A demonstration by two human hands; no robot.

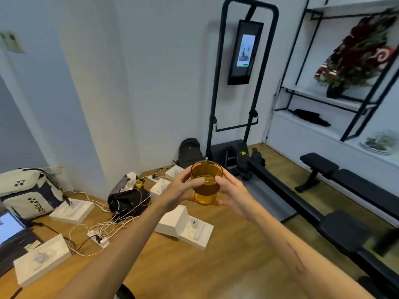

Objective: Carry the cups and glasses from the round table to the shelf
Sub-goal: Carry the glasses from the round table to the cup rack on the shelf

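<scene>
An amber glass is held up in front of me, upright, in the middle of the view. My left hand grips its left side, thumb across the front. My right hand grips its right side, fingers curled round it. The black-framed shelf with white boards stands against the wall at the upper right. The round table is out of view.
A flower arrangement and a dark object sit on the shelf, a plate on its lower ledge. A black bench and a fitness machine stand ahead. White boxes, cables, bags and a laptop lie on the wooden floor at left.
</scene>
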